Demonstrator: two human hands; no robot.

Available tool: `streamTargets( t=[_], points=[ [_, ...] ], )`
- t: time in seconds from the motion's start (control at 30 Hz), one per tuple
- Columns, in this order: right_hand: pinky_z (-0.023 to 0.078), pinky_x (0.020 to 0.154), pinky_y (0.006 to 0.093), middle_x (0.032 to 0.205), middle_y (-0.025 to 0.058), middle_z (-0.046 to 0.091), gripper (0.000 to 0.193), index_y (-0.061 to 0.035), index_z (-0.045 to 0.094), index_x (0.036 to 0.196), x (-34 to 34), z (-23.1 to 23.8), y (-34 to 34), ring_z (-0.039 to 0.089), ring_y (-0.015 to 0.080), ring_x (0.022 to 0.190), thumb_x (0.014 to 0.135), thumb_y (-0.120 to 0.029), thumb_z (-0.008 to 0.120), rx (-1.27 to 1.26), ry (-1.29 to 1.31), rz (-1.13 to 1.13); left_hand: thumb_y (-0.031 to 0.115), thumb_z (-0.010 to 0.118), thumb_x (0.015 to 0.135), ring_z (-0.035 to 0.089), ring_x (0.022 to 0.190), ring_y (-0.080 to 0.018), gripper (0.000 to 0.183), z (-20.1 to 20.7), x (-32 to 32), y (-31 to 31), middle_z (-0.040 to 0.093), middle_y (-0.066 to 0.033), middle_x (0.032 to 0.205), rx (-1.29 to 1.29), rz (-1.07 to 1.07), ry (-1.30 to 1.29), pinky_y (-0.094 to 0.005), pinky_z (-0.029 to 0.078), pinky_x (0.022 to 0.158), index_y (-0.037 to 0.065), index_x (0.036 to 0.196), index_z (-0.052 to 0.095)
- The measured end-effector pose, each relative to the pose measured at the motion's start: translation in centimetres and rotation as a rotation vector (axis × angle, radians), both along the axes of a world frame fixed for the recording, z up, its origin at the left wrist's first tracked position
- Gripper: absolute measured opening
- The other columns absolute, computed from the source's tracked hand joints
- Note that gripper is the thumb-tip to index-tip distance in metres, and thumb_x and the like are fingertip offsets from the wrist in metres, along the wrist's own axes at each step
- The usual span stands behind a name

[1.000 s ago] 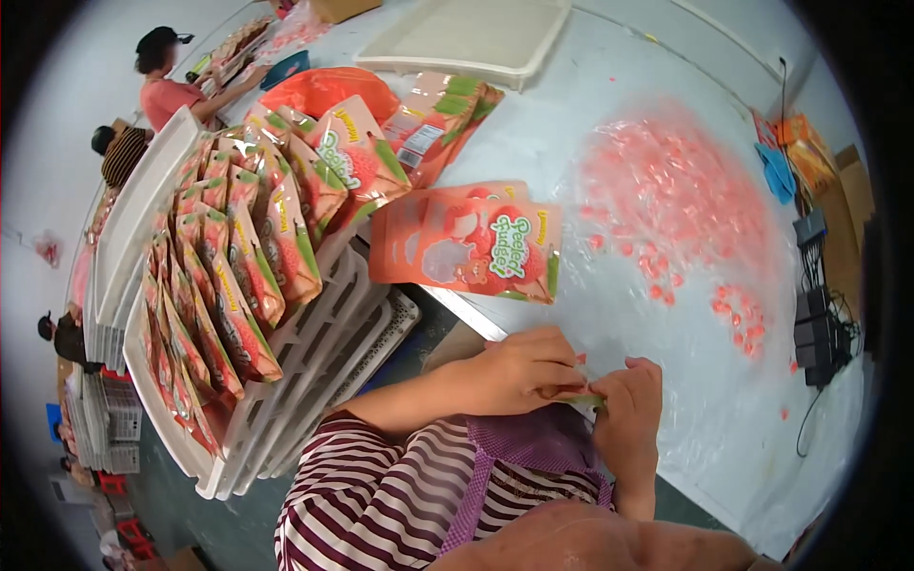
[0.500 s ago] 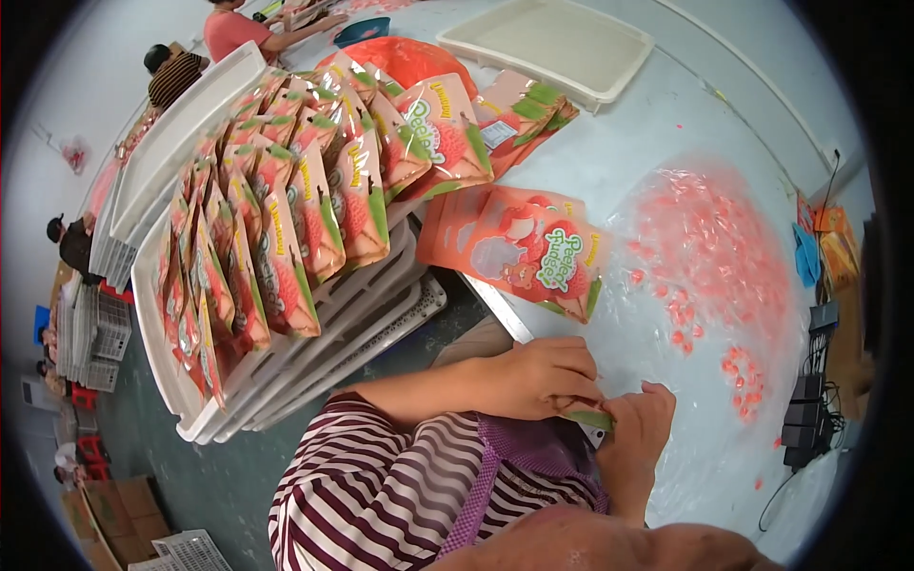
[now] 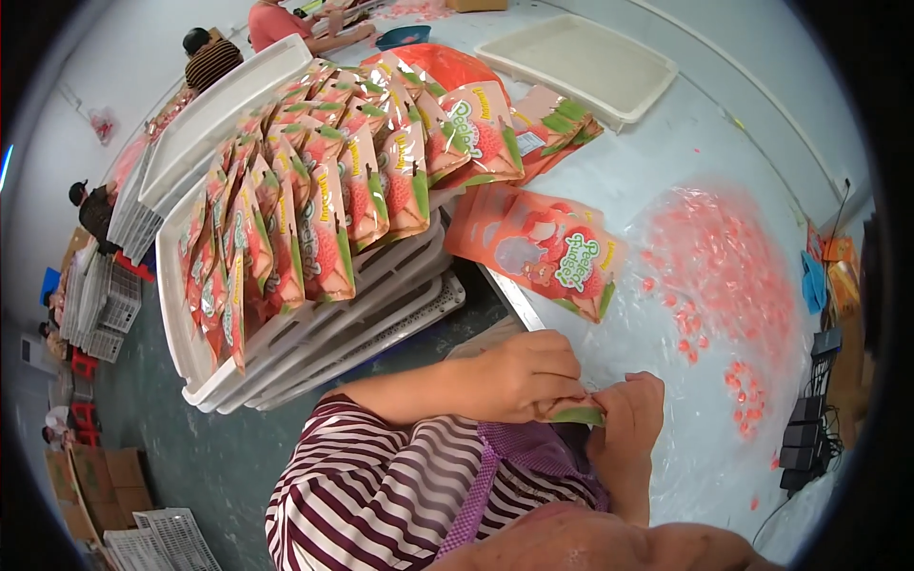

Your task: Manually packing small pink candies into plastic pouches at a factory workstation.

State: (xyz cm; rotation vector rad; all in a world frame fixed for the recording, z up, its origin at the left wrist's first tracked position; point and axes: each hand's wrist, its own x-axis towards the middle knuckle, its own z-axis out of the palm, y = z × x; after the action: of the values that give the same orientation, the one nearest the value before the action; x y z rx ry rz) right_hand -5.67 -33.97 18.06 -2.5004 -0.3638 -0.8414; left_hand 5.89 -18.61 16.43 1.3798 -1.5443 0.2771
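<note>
Left hand (image 3: 533,380) and right hand (image 3: 630,415): both grips narrow, pinching a pouch (image 3: 577,415) by the worktop's (image 3: 662,147) near edge, likely to steady it. We've leaning pouches (image 3: 326,233) in the tray (image 3: 176,333) left of the worktop, probably for reach.

Pale walls (image 3: 133,57) stand behind a whitish table (image 3: 676,133) and green floor (image 3: 214,447)

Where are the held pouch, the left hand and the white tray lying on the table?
Held pouch (image 3: 579,416), head view: green edge.
Left hand (image 3: 535,374), head view: back of hand.
White tray (image 3: 577,71), head view: bare bottom.
</note>
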Motion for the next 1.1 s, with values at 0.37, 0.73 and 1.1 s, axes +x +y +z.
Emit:
streamTargets(
  t=[0.37, 0.73, 1.1],
  points=[
    [0.04, 0.063, 0.0388, 0.076, 0.0114, 0.052, 0.022, -0.0028, 0.054, 0.081, 0.6, 0.6, 0.5, 0.047, 0.0299, 0.071, 0.062, 0.007, 0.055, 0.102, 0.142, 0.21, 0.002, 0.07, 0.065, 0.054, 0.065, -0.0252, 0.02, 0.5, -1.1, 3.1, 0.057, -0.0088, 0.075, -0.004, 0.106, 0.019, -0.0334, 0.044, 0.056, -0.001, 0.084, 0.064],
    [0.038, 0.064, 0.0365, 0.075, 0.0079, 0.054, 0.022, -0.0045, 0.057, 0.08, 1.7, -0.7, 1.0, 0.049, 0.0268, 0.072, 0.06, 0.005, 0.059, 0.132, 0.212, 0.304, 0.004, 0.067, 0.06, 0.053, 0.07, -0.0259, 0.027, 0.3, -2.3, 5.6, 0.054, -0.008, 0.076, 0.038, 0.196, -0.028, -0.0353, 0.042, 0.059, -0.001, 0.087, 0.064],
    [0.039, 0.056, 0.0349, 0.069, 0.0104, 0.052, 0.01, -0.0026, 0.056, 0.075, 2.7, 0.5, 1.3, 0.048, 0.0279, 0.064, 0.07, 0.0, 0.064, 0.211, 0.224, 0.328, 0.004, 0.069, 0.066, 0.052, 0.065, -0.0246, 0.017, 1.1, -1.3, 7.7, 0.056, -0.0067, 0.074, -0.001, 0.252, 0.113, -0.0343, 0.042, 0.056, 0.004, 0.082, 0.066]
  ],
)
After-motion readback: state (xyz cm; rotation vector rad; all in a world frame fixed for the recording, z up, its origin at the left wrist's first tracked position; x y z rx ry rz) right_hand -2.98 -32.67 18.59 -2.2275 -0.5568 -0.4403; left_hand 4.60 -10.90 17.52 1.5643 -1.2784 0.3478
